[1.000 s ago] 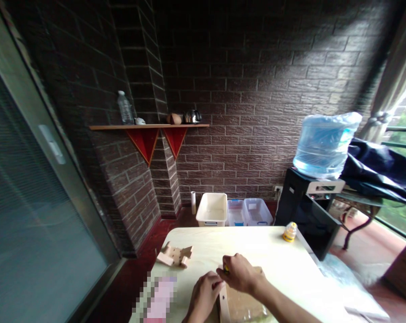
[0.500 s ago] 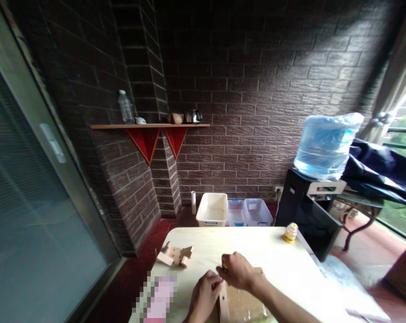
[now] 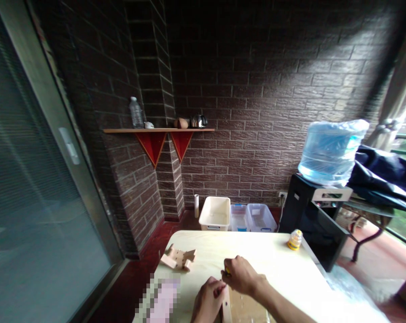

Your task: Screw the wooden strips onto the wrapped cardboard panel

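Near the front of the table, my right hand (image 3: 240, 274) is closed in a fist around a small tool with a yellow handle (image 3: 227, 271), apparently a screwdriver; most of it is hidden. Just below and left of it, my left hand (image 3: 208, 298) pinches its fingertips at the far end of a wooden strip (image 3: 226, 305) with holes. What lies between those fingertips is too small to make out. The strip runs along the left edge of a tan board (image 3: 246, 307), which passes partly under my right forearm.
A wooden piece with raised sides and holes (image 3: 179, 259) sits at the table's (image 3: 219, 244) far left. A clear, yellow-based container (image 3: 295, 240) stands at the far right corner. Beyond are a cream bin (image 3: 215, 213), clear bins (image 3: 261, 218) and a water dispenser (image 3: 302, 206). A pink area is blurred at left.
The whole view has shifted slightly, so everything appears a little lower and further right. Both hands keep nearly the same pose at the end of the wooden strip.
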The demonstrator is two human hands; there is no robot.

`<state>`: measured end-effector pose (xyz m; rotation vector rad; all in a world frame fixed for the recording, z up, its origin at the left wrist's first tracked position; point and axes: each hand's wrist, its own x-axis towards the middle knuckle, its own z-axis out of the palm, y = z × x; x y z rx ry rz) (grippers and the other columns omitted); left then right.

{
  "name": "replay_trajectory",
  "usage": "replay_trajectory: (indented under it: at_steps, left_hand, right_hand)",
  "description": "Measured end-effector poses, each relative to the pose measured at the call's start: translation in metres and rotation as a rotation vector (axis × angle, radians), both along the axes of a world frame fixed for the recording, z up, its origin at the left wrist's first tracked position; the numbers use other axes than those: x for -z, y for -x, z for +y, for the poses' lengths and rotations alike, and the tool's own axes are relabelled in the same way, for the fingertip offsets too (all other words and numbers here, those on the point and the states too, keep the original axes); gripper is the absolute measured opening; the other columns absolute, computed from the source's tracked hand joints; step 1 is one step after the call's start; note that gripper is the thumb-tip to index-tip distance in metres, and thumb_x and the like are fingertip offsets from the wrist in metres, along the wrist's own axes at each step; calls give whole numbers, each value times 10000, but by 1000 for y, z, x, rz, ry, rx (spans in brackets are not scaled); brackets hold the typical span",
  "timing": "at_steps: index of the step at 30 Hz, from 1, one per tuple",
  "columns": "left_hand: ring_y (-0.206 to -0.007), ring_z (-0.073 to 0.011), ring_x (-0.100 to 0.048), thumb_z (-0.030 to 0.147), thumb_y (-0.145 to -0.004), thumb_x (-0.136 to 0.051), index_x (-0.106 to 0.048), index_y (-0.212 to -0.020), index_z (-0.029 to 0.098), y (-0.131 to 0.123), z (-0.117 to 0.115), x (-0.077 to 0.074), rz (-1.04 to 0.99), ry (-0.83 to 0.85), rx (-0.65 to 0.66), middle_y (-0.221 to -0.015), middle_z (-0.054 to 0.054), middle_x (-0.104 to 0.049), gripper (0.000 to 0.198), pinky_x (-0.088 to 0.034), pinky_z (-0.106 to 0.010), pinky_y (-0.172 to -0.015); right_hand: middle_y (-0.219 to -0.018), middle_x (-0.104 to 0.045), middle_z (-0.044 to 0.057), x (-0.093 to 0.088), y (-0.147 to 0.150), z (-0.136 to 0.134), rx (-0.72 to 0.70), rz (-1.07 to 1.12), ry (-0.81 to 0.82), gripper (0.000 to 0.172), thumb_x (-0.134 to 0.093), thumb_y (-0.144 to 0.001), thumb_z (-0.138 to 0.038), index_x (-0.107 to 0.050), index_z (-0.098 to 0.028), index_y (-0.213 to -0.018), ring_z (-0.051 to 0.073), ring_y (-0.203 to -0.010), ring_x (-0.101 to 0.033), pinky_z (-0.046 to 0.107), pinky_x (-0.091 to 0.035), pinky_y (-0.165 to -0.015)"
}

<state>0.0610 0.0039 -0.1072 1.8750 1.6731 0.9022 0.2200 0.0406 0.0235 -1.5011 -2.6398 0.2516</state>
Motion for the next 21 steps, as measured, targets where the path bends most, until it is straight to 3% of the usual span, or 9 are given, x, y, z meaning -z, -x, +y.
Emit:
replay_trajectory:
  at_steps: [9, 21]
  left_hand:
    - [-729, -144, -618, 246, -900, -503, -689, -774, 222, -1, 1, -5, 44, -8, -44, -803, 3, -662, 226, -409, -249, -675]
    - [-793, -150, -658, 246, -917, -506, -704, -835, 232, -1, 5, 7, 9, -18, -47, -875, -7, -696, 215, -452, -259, -739]
  right_hand:
    - [-903, -790, 175, -7, 4, 2, 7, 16, 20, 289, -512, -922, -330, -747, -172, -979, 287, -835, -762, 315, -476, -669]
    - [-919, -788, 183, -6, 6, 6, 8, -7, 14, 302, -505, -932, -337, -748, -161, -971, 287, -856, -762, 324, -496, -695]
